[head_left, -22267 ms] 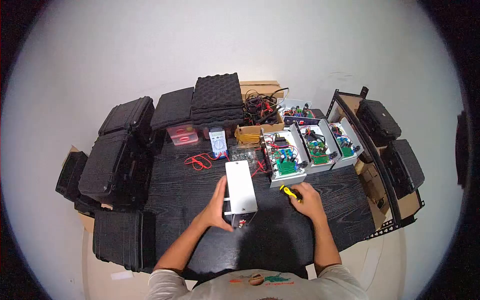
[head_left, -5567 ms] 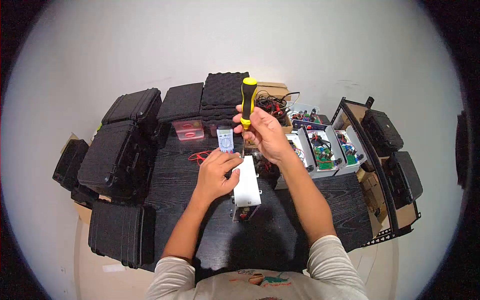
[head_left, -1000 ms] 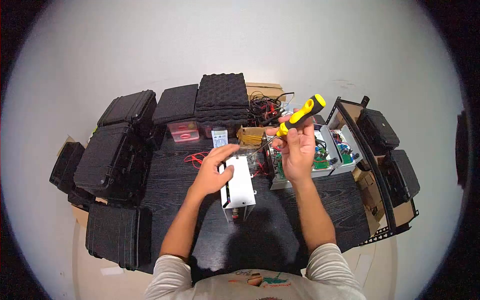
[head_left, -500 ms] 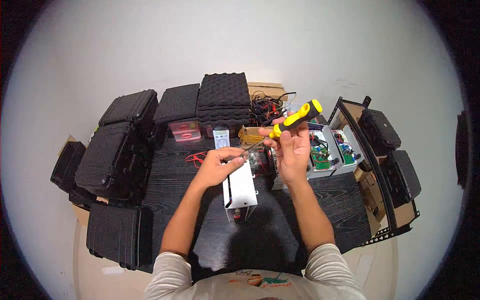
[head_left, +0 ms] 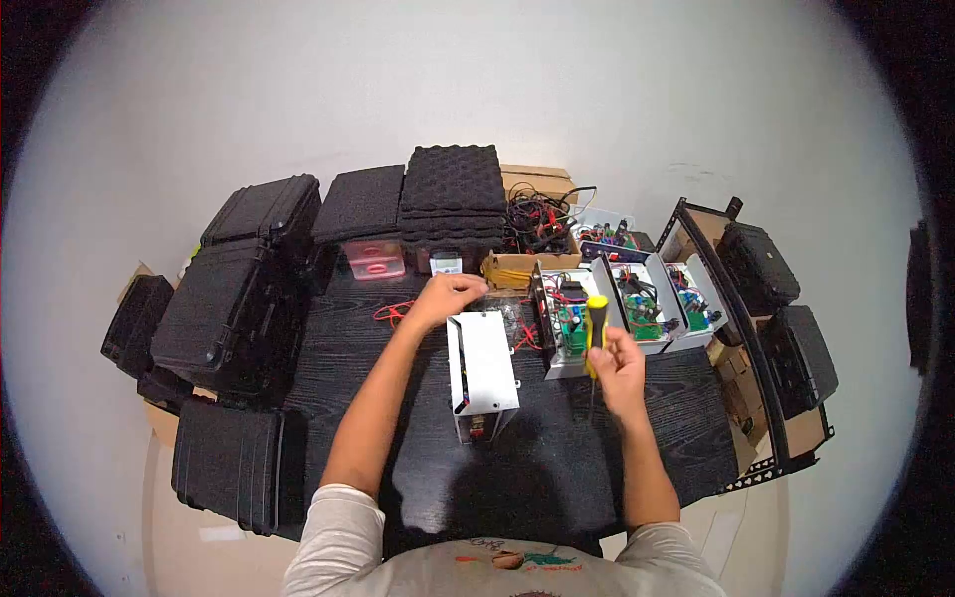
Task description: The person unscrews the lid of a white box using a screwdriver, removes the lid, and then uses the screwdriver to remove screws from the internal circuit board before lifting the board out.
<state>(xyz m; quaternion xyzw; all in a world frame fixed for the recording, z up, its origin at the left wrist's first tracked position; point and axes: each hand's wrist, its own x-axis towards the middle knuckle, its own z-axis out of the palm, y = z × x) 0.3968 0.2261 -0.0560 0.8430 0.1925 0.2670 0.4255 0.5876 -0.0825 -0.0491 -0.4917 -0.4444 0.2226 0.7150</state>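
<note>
A white enclosure (head_left: 483,370) was stood in the middle of the dark worktop (head_left: 686,398), directly before the person. Its closed white face was turned upward, and a little of its inside was shown at the near end. No hand rested on it.

The left hand (head_left: 450,296) was reached just past the enclosure's far left corner with the fingers curled inward. Whether anything small was pinched in that grip could not be told. The right hand (head_left: 619,363) was held to the right of the enclosure and apart from it, its grip closed round a yellow-and-black screwdriver (head_left: 596,320). The handle was pointed up and the shaft down toward the worktop, probably so that the tip was parked clear of the enclosure and of the wiring beside it. Whether the tip touched the wood could not be made out.

Just beyond the right hand, three open enclosures (head_left: 637,303) with green circuit boards were lined up side by side, lids off and all within reach. Red leads (head_left: 393,313) were trailed near the left hand, with a multimeter (head_left: 446,262) behind it. Further out, foam pads (head_left: 453,194) and a cardboard box (head_left: 532,214) of tangled cables were pushed against the wall, and black cases (head_left: 244,289) were stacked along the left edge — stored away from the centre.
</note>
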